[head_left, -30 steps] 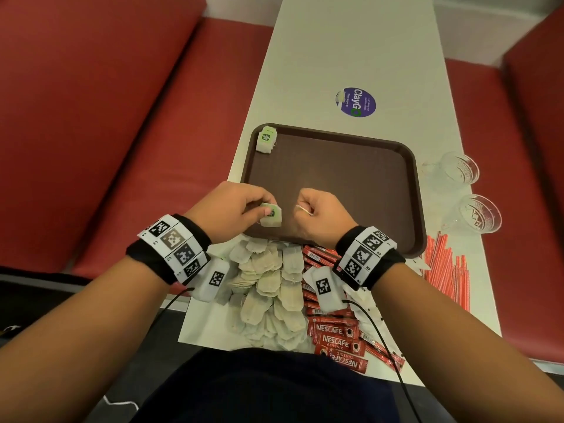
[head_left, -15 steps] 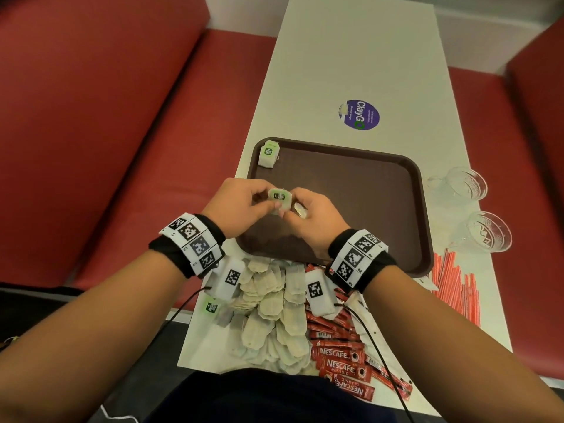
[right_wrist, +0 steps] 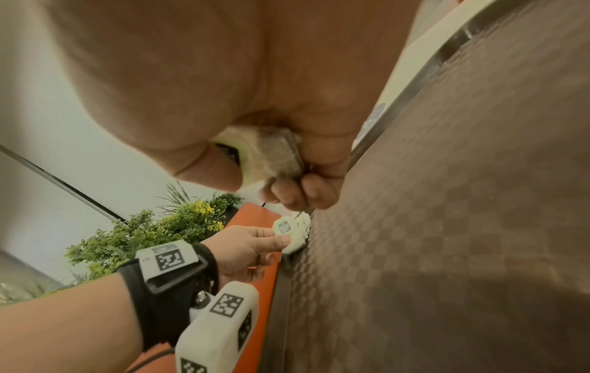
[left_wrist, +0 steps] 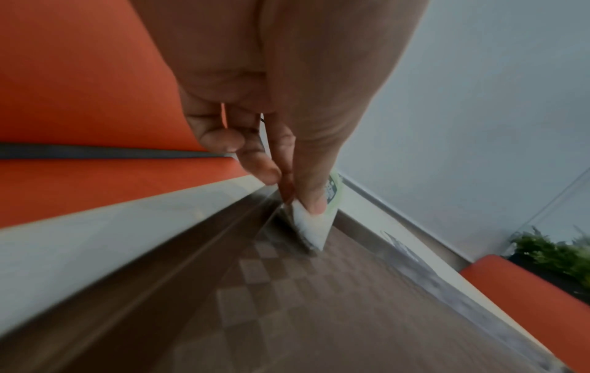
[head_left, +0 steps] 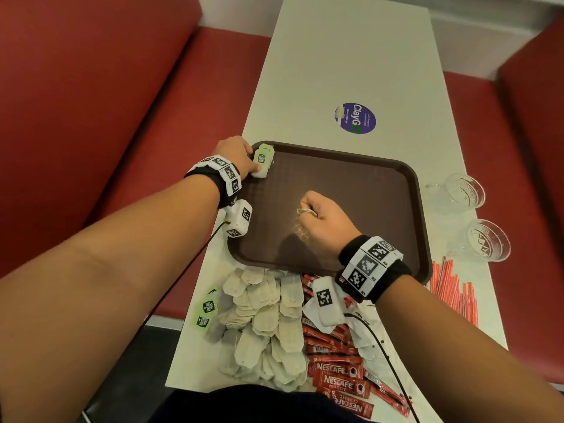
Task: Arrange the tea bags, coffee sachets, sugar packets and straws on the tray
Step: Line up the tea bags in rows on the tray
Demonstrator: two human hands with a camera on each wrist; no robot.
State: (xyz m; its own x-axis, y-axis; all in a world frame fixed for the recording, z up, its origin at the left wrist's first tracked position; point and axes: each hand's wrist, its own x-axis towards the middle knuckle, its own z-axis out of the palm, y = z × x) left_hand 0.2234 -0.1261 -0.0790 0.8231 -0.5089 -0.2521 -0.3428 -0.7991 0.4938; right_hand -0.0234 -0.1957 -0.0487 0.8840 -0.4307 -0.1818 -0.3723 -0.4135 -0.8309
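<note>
At tray [head_left: 412, 190] corner, left hand [head_left: 236, 154] seemingly pinching tea bag [head_left: 263, 161]

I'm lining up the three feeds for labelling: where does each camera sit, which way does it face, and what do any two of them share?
Head: worn on the head, facing forward and down at the brown tray; both forearms, left hand and right hand show.
Left wrist: looks along the left hand's fingers at the tea bag they pinch in the tray's corner.
Right wrist: looks along the right hand, curled round a second tea bag, across the tray to the left hand.
Shared: all three show the corner tea bag.
</note>
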